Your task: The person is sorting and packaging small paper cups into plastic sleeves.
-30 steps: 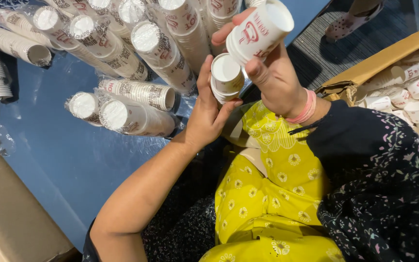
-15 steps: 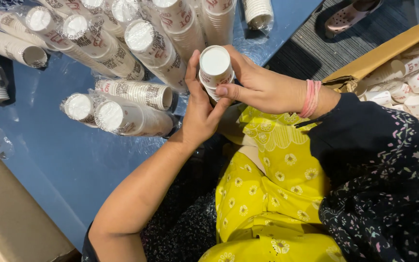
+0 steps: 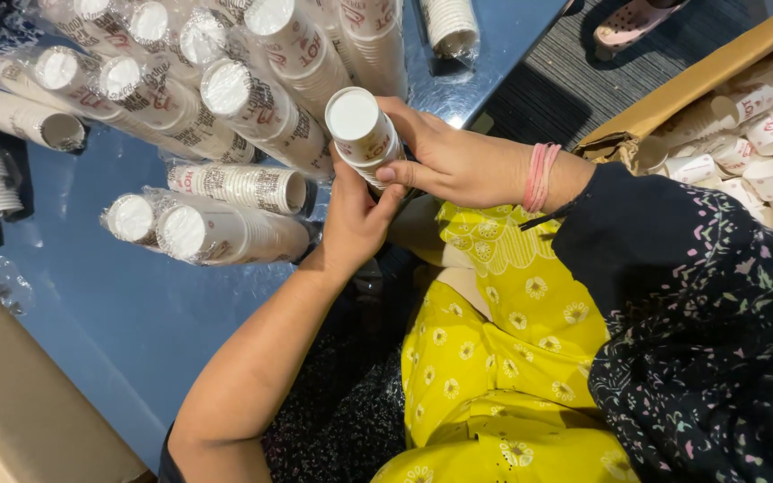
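Short stack of white paper cups with red and dark print (image 3: 362,132): nested, base end toward the camera, flat white round bottom showing, tilted slightly left. It sits just above the desk's near edge, in front of the lap.

Left hand (image 3: 357,215) comes up from below, palm against the stack's lower side, fingers wrapped onto it. Right hand (image 3: 445,161) reaches from the right, fingers clamped on the stack's far side, thumb pressed on the near wall. Pink bands (image 3: 539,176) on the right wrist.

Against half a second ago: the stack has hardly moved, both hands keep the same grip. A second ago the right hand held a separate cup raised above; that cup is now gone from it.

Count: one stack in hand. On the blue glossy desk (image 3: 109,331), about a dozen plastic-wrapped sleeves of the same cups (image 3: 234,116) lying on their sides; exact number unclear at the frame edges. One cardboard box of loose cups (image 3: 753,134), upper right.
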